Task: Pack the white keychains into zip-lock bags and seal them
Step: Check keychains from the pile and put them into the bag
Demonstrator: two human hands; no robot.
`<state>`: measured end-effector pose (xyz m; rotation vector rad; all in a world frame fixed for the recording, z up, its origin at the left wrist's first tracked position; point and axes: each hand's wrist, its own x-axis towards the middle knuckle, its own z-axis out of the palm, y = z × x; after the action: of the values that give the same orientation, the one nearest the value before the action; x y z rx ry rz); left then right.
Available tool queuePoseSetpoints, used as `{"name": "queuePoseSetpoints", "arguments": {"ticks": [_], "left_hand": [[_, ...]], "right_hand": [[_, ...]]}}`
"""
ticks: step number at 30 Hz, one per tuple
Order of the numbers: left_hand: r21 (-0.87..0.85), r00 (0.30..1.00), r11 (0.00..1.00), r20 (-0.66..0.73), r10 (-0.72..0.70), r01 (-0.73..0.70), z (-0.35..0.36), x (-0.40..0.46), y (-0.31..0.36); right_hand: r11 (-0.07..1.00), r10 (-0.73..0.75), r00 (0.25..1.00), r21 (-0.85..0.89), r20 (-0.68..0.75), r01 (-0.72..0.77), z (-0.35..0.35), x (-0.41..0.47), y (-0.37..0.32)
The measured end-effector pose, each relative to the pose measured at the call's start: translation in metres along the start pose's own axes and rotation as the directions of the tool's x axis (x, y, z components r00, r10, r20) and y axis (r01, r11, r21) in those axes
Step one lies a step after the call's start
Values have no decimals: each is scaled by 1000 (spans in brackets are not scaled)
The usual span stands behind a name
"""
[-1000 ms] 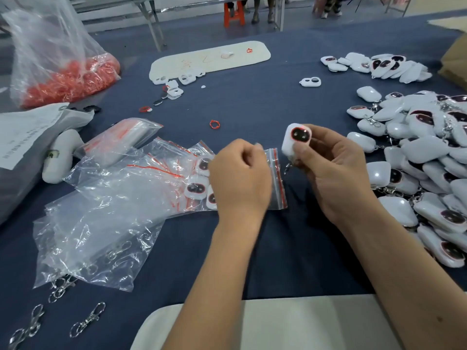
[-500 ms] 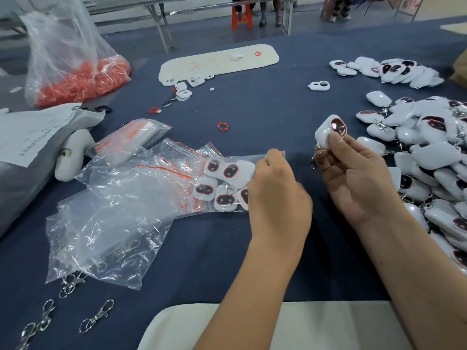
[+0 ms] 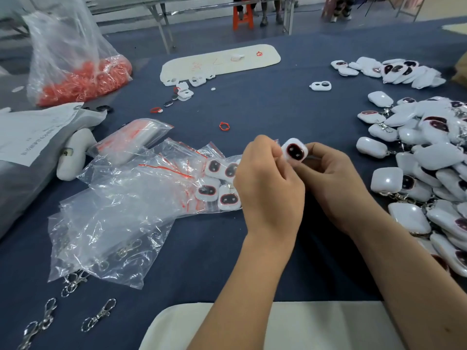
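My right hand (image 3: 333,188) holds a white keychain (image 3: 295,152) with a dark red-rimmed face, right at the mouth of a zip-lock bag (image 3: 217,183). My left hand (image 3: 270,185) pinches the bag's open edge beside that keychain. Several white keychains lie inside the bag, to the left of my left hand. A large heap of loose white keychains (image 3: 427,157) covers the right side of the blue table.
Empty zip-lock bags (image 3: 113,223) are piled at left, with metal clasps (image 3: 98,315) near the front edge. A bag of orange rings (image 3: 83,79) stands at back left, a grey parcel (image 3: 30,152) at far left, a white tray (image 3: 219,61) at the back.
My right hand has carried the keychain leftward and down to the bag's mouth. My left hand has lifted the bag's open edge up to meet it.
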<state>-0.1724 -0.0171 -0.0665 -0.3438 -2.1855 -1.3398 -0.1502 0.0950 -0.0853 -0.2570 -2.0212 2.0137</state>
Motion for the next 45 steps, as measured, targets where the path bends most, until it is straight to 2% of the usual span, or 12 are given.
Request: {"name": "queuePoseSetpoints", "arguments": {"ticks": [4, 11, 14, 18, 21, 24, 31, 34, 37, 40, 42, 45], "left_hand": [[-33, 993, 993, 37, 115, -114, 0, -2, 2], [-144, 965, 961, 80, 250, -237, 3, -5, 3], [-199, 988, 969, 9, 153, -148, 0, 1, 2], [-110, 998, 992, -26, -57, 54, -13, 24, -18], [216, 981, 972, 149, -127, 93, -28, 41, -47], [261, 922, 944, 274, -274, 203, -41, 49, -66], [393, 943, 880, 82, -323, 267, -43, 51, -67], [365, 922, 880, 116, -369, 306, -42, 50, -67], [427, 937, 874, 146, -318, 231, -33, 44, -54], [460, 953, 864, 112, -283, 203, -21, 31, -37], [421, 960, 889, 121, -251, 180, -15, 23, -29], [410, 976, 907, 142, -167, 96, -9, 10, -17]], "right_hand": [[967, -58, 996, -245, 66, 73, 3, -2, -3], [876, -49, 999, -481, -1, 43, 4, 3, 0], [916, -91, 996, -391, 22, 92, 5, -1, -2], [999, -40, 994, -30, 104, 43, 5, -1, -2], [967, -83, 981, -223, 177, 122, 7, 0, 2], [844, -130, 968, -489, 213, 221, 10, -2, 5], [709, -209, 943, -624, 259, 328, 16, -4, 0], [700, -190, 948, -642, 254, 312, 17, -6, -2], [720, -149, 957, -635, 250, 278, 17, -7, -1], [746, -208, 964, -610, 167, 266, 19, -5, 1], [749, -306, 952, -621, -16, 230, 20, -4, 1], [656, -532, 762, -749, -369, 95, 10, -4, -2]]}}
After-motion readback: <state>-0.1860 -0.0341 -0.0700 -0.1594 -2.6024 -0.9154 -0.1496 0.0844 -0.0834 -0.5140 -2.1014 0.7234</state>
